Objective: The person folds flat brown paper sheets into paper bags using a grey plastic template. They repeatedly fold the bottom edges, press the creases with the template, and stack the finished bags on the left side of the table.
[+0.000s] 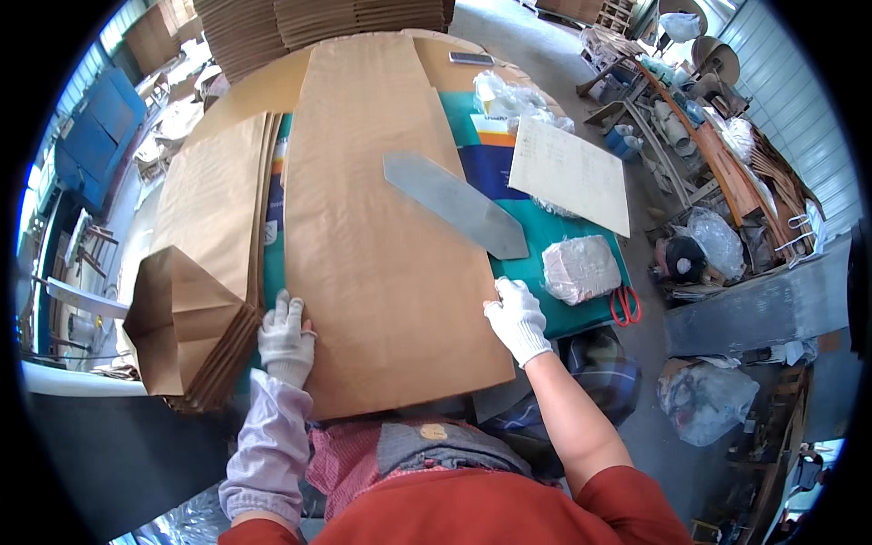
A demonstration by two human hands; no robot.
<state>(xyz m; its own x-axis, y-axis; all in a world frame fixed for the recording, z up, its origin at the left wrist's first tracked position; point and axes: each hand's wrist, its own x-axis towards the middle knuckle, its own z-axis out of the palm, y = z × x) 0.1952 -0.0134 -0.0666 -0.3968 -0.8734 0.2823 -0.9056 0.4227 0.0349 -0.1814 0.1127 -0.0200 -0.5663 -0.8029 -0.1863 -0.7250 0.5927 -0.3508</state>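
A long flat piece of brown kraft paper (391, 272) lies lengthwise in front of me on the table, its near edge close to my waist. My left hand (287, 343), in a white glove with bare fingertips showing, is closed at the paper's lower left edge. On the opposite edge my right hand (520, 320), gloved in white too, pinches the paper with bent fingers. A grey pointed flat plate (459, 207) rests across the paper's right side. Left of it lies a stack of folded brown paper bags (209, 191), with a folded-open, angular end (186, 304) nearest me.
Right of the paper are a wrapped whitish block (581, 269), red-handled scissors (627, 306), a pale board (570, 173) and clear plastic (513, 98). A phone (470, 58) lies at the far edge. Cardboard stacks (318, 23) stand behind; cluttered shelving (690, 136) is at right.
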